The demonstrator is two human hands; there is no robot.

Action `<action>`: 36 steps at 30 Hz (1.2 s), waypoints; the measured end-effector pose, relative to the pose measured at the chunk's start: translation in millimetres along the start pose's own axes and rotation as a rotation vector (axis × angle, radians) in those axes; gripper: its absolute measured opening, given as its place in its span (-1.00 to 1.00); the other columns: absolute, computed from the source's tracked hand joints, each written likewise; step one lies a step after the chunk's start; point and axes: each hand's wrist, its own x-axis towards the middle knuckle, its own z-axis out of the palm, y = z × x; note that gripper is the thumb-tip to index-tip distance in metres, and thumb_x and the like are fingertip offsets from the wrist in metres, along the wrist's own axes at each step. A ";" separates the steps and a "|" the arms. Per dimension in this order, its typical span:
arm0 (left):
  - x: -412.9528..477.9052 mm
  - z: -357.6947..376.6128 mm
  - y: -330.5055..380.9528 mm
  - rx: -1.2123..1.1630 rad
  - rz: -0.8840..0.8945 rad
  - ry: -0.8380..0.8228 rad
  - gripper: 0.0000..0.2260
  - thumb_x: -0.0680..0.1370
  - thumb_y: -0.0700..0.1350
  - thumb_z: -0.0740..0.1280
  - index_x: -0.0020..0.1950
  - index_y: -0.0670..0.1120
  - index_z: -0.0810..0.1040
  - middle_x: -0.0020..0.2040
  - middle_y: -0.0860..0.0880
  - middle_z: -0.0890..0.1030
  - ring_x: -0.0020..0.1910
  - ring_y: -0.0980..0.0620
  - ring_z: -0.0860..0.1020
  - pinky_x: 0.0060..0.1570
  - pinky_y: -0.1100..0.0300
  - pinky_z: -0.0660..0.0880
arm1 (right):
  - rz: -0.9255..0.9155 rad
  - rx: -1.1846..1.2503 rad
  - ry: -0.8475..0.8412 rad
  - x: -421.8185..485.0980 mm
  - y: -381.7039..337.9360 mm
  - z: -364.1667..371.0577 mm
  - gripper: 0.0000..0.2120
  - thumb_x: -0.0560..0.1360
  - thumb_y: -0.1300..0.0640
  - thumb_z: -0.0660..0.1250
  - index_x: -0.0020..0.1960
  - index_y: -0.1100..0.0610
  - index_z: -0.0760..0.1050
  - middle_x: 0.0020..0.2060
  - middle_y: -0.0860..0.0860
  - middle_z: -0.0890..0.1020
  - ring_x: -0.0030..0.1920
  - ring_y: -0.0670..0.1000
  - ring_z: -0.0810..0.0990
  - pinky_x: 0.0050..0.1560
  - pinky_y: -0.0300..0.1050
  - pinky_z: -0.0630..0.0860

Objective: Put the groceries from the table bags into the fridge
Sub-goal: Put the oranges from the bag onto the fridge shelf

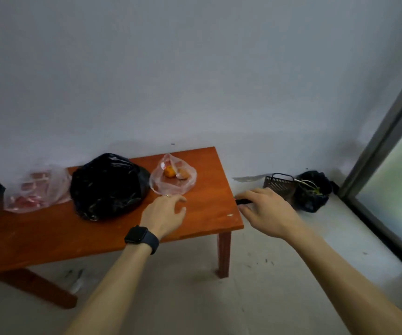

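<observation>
A: Where does the fruit bag (pixel 173 180) lie from the left hand (pixel 165 213)?

B: At 12 o'clock, just beside the fingers (pixel 180 199). They are loosely bent over the tabletop (pixel 207 204) and hold nothing. Inside the clear plastic I see two oranges (pixel 169 171). The black bag (pixel 107 187) lies at 10 o'clock of this hand, and a third bag (pixel 35 189), clear with red content, lies at 9 o'clock, well apart.

A: And the right hand (pixel 267 211)?

B: It is past the tabletop's edge at 3 o'clock. Its fingers are curled round a small black thing (pixel 243 201).

A: What is it?

B: I cannot tell, since the hand hides most of it. The black bag is not see-through, and the red content is blurred.

A: And the room?

B: The tabletop is red-brown wood and stands against a plain pale wall (pixel 195 68) on a grey floor (pixel 267 274). A dark basket (pixel 278 187) and a bin (pixel 312 192) with a black liner stand in the corner at 2 o'clock, near a grey frame (pixel 383 141).
</observation>
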 end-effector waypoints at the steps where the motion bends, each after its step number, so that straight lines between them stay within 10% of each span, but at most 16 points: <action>1: 11.2 -0.8 -13.0 0.013 -0.024 -0.018 -0.73 0.58 0.11 0.26 0.26 0.17 0.55 0.28 0.11 0.58 0.21 0.03 0.56 0.07 0.07 0.56 | -0.015 0.016 -0.021 22.2 -3.8 7.7 -0.67 0.61 -0.12 0.20 0.34 -0.14 0.50 0.25 -0.11 0.58 0.30 0.01 0.48 0.20 0.03 0.52; 23: 284.8 80.2 -179.8 0.293 0.026 -0.279 -0.72 0.58 -0.11 0.22 0.28 -0.03 0.50 0.26 -0.07 0.53 0.27 -0.10 0.46 0.24 -0.01 0.38 | 0.068 0.288 -0.387 342.4 -39.0 213.7 -0.77 0.58 0.14 0.18 0.20 0.01 0.48 0.08 -0.05 0.61 0.00 -0.01 0.62 0.06 -0.04 0.61; 32: 409.8 124.8 -230.8 0.506 0.342 -0.426 -0.60 0.57 -0.21 0.26 0.43 -0.12 0.39 0.43 -0.14 0.40 0.47 -0.14 0.25 0.45 -0.05 0.15 | 0.121 0.128 -0.713 450.7 -47.2 272.6 -0.59 0.60 0.08 0.19 0.43 0.12 0.37 0.24 0.10 0.59 0.17 0.14 0.59 0.18 0.02 0.55; 36: 450.3 134.2 -246.7 0.556 0.400 -0.515 -0.45 0.60 -0.18 0.23 0.58 -0.12 0.15 0.59 -0.19 0.14 0.59 -0.16 -0.01 0.54 -0.17 -0.07 | 0.237 0.052 -0.592 480.5 -25.4 284.4 -0.41 0.60 0.04 0.16 0.60 0.00 0.11 0.54 0.06 0.28 0.49 0.19 0.30 0.45 0.10 0.34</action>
